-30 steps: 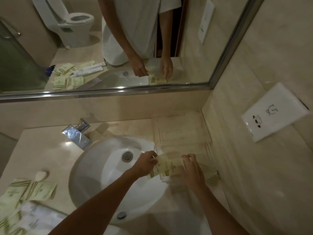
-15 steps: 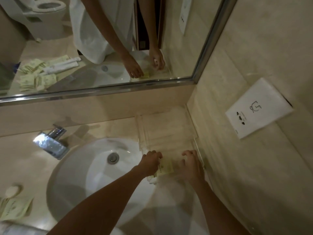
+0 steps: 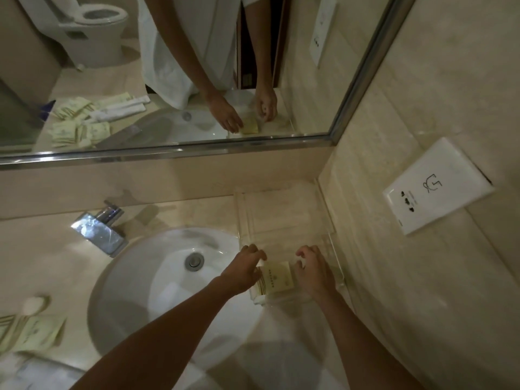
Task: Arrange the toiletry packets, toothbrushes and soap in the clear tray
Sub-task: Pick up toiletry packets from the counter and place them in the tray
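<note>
At the near end of the clear tray point(image 3: 284, 209), which is sitting on the counter between the basin point(image 3: 157, 280) and the side wall, both hands are settling a pale yellow packet point(image 3: 277, 277) into place. The left hand point(image 3: 243, 273) is pinching the packet's left edge, while the right hand point(image 3: 313, 273) is hovering at its right edge with fingers curled and apart, not clearly gripping. The job is looking barely begun: the rest of the tray is showing bare, and more packets point(image 3: 33, 332), a small round soap point(image 3: 33, 304) and white wrapped items at the bottom left corner, too blurred to name, are lying left of the basin. Dark lettering and a small emblem are showing on the packet, too small to read; no brand is legible.
</note>
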Demonstrator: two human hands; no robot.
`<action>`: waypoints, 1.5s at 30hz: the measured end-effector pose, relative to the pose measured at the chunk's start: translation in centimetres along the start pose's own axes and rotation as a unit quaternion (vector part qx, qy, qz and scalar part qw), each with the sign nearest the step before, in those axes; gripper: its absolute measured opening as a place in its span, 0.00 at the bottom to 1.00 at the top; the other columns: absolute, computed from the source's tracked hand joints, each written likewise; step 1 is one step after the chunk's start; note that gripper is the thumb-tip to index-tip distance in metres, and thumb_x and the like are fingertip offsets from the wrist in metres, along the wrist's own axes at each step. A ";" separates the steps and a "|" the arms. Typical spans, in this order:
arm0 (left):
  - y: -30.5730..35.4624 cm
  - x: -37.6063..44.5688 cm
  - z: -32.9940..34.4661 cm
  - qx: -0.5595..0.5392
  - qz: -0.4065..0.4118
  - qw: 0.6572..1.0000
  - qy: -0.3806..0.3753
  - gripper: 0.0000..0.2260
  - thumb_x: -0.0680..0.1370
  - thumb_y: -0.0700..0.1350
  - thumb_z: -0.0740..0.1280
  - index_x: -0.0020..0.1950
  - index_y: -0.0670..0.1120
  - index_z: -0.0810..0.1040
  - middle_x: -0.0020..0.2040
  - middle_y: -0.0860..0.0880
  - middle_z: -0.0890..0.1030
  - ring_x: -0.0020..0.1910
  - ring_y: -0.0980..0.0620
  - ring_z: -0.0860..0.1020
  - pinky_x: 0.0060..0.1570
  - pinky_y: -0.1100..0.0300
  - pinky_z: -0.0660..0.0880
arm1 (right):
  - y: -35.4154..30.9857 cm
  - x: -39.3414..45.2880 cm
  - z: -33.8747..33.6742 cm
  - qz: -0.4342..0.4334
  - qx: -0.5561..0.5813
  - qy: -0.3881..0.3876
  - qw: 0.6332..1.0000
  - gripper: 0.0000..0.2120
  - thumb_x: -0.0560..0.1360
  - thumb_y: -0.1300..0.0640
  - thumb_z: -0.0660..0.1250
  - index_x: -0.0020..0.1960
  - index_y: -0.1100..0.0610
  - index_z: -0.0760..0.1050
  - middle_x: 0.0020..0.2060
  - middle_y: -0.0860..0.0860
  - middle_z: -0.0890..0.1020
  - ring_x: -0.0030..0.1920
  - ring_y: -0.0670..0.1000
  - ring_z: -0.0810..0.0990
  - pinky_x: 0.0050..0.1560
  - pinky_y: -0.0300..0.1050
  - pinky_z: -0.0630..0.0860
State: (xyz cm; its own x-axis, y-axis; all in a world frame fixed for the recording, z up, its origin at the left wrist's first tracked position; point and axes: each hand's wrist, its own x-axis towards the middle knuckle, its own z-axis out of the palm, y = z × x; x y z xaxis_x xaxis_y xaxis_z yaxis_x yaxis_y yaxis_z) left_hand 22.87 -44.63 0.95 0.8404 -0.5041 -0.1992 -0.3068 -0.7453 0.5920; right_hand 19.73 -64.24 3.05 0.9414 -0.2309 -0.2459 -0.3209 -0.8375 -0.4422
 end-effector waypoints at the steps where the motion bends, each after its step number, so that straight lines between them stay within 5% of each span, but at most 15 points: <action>1: -0.2 -0.4 -0.6 -0.006 0.001 1.000 0.010 0.13 0.74 0.38 0.66 0.58 0.44 0.75 0.56 0.44 0.75 0.57 0.47 0.71 0.57 0.56 0.71 | -0.5 -0.1 0.0 -0.011 -0.003 -0.003 1.000 0.07 0.75 0.59 0.62 0.53 0.52 0.74 0.53 0.49 0.75 0.48 0.52 0.79 0.45 0.45 0.74; 9: -5.1 -6.7 -6.2 0.016 -0.092 0.996 0.012 0.08 0.75 0.38 0.62 0.50 0.46 0.78 0.50 0.46 0.79 0.47 0.50 0.75 0.48 0.56 0.75 | -7.6 -1.7 0.8 -0.122 -0.022 -0.084 0.989 0.02 0.74 0.60 0.60 0.45 0.54 0.71 0.43 0.52 0.78 0.42 0.54 0.77 0.38 0.43 0.68; 14: -9.4 -14.1 -7.3 -0.018 -0.150 0.987 0.047 0.08 0.73 0.36 0.62 0.47 0.43 0.78 0.46 0.47 0.79 0.43 0.51 0.74 0.42 0.63 0.70 | -12.7 -4.3 2.9 -0.184 -0.051 -0.123 0.974 0.05 0.70 0.60 0.61 0.45 0.53 0.69 0.45 0.52 0.78 0.45 0.57 0.76 0.42 0.46 0.69; 23: -15.0 -27.9 -8.2 -0.055 -0.280 0.953 0.105 0.07 0.74 0.37 0.60 0.46 0.43 0.77 0.46 0.44 0.80 0.44 0.46 0.77 0.45 0.52 0.76 | -21.3 -10.8 8.5 -0.297 -0.125 -0.201 0.925 0.02 0.75 0.58 0.62 0.44 0.54 0.69 0.43 0.53 0.77 0.40 0.55 0.76 0.39 0.44 0.69; 28: -17.4 -34.1 -7.7 -0.074 -0.330 0.929 0.153 0.08 0.74 0.38 0.59 0.46 0.43 0.78 0.46 0.45 0.81 0.44 0.47 0.78 0.47 0.51 0.77 | -26.8 -14.4 11.8 -0.328 -0.150 -0.247 0.899 0.05 0.72 0.57 0.65 0.41 0.53 0.70 0.40 0.52 0.78 0.41 0.55 0.78 0.40 0.48 0.77; 35: -20.9 -40.2 -7.2 -0.104 -0.379 0.900 0.189 0.07 0.76 0.39 0.61 0.46 0.41 0.78 0.45 0.43 0.81 0.45 0.44 0.79 0.43 0.54 0.75 | -32.5 -19.1 16.1 -0.342 -0.153 -0.265 0.889 0.10 0.69 0.59 0.64 0.34 0.53 0.65 0.34 0.51 0.73 0.36 0.54 0.74 0.31 0.43 0.65; 45: -26.6 -45.1 -8.9 -0.095 -0.462 0.856 0.212 0.05 0.75 0.43 0.64 0.49 0.44 0.74 0.50 0.45 0.78 0.47 0.46 0.75 0.44 0.53 0.74 | -38.1 -21.9 21.7 -0.330 -0.160 -0.271 0.890 0.08 0.71 0.54 0.65 0.38 0.55 0.68 0.36 0.51 0.74 0.37 0.53 0.73 0.36 0.43 0.68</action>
State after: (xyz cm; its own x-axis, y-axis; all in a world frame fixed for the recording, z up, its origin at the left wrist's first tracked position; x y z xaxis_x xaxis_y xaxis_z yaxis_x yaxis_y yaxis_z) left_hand -2.90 1.75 1.12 0.7839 0.4965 -0.3728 0.6208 -0.6353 0.4593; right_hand 9.09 -16.52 6.55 0.6979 0.5635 -0.4422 0.4108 -0.8206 -0.3973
